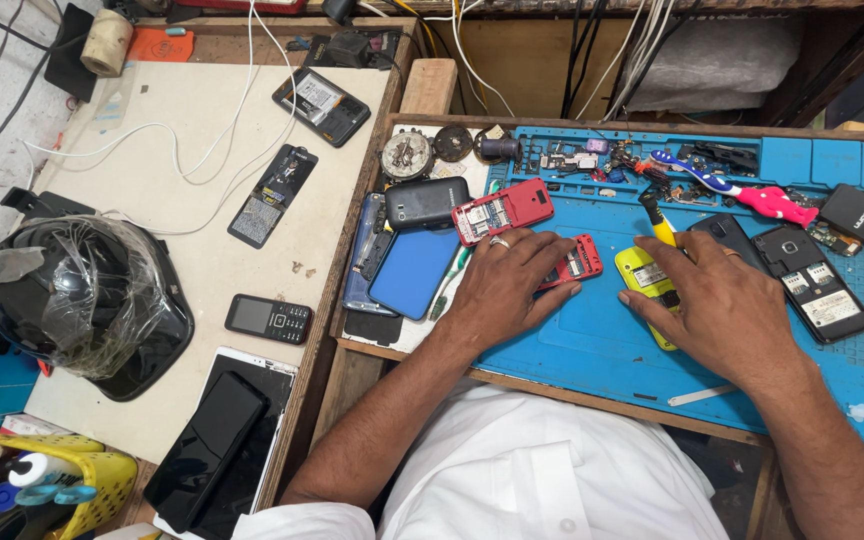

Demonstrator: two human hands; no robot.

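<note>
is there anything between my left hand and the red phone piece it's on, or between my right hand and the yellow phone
Nothing visible. The left hand lies flat on the small red phone piece on the blue mat, fingers covering part of it. The right hand rests directly on the yellow phone.

I see a plastic-wrapped black helmet [87, 305], a small black keypad phone [269, 319], a blue-and-pink toothbrush [732, 188] and a yellow mesh basket [102, 478].
</note>
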